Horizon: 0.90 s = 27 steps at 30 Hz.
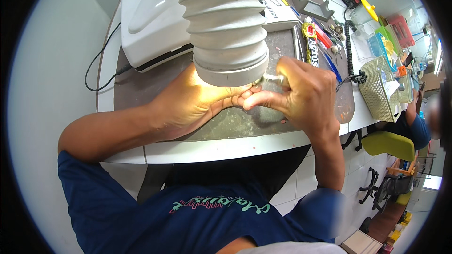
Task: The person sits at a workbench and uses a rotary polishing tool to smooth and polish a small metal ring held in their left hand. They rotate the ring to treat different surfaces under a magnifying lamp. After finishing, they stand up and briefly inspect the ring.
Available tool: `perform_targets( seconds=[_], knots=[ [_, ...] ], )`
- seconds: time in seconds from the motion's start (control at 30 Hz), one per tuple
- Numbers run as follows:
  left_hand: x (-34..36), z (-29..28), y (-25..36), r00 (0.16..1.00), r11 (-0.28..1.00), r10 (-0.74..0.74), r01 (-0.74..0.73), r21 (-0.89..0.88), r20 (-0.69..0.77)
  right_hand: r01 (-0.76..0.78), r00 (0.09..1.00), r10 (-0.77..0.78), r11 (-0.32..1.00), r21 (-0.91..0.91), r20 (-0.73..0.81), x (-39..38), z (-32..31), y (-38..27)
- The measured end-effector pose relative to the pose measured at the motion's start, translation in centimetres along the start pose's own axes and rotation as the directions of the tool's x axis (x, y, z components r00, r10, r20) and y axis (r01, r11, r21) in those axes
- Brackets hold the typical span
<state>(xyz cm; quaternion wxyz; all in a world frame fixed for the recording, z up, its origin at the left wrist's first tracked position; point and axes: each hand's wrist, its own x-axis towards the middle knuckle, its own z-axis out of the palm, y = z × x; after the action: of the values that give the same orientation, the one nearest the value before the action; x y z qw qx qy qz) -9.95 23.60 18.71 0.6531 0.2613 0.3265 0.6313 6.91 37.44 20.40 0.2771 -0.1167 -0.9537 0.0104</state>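
A wide white ribbed hose (226,23) hangs down in front of me, its round mouth just above my hands over the grey work mat (207,131). My left hand (202,95) comes in from the left, its fingers pinched together under the hose mouth. Whatever they hold is mostly hidden by the hose and my fingertips. From the right, my right hand (306,91) is closed around a short, shiny, pale tool (273,79), whose tip points at the left fingertips. My right thumb reaches across and touches the left fingers.
A white rounded machine (153,16) stands at the back left. Behind the right hand lie a yellow-and-black package (309,42), a blue pen (333,68) and several small tools. Farther right are a coiled black cable (349,49), a woven basket (379,89) and a green chair (391,145), with another person beside it.
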Motion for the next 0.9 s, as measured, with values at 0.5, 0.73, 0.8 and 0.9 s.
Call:
perform_targets(
  seconds=[0.5,0.73,0.8,0.9],
  knots=[
    [0.12,-0.35,-0.23,0.998,0.997,-0.024,0.020,0.076,0.054,0.037,0.999,-0.037,0.999,-0.001,-0.014,-0.39,-0.28,0.20],
    [0.35,-0.14,-0.48,0.999,0.995,0.003,-0.008,0.104,0.049,0.035,0.999,-0.035,0.999,-0.013,-0.014,-0.41,-0.36,0.29],
    [0.28,-0.19,-0.40,0.999,0.992,0.002,-0.008,0.123,0.047,0.029,1.000,-0.029,0.999,-0.015,-0.008,-0.51,-0.36,0.31],
    [0.25,-0.20,-0.44,0.999,0.986,-0.017,0.011,0.164,0.033,0.026,1.000,-0.026,1.000,-0.007,-0.005,-0.68,-0.36,0.43]
  ],
)
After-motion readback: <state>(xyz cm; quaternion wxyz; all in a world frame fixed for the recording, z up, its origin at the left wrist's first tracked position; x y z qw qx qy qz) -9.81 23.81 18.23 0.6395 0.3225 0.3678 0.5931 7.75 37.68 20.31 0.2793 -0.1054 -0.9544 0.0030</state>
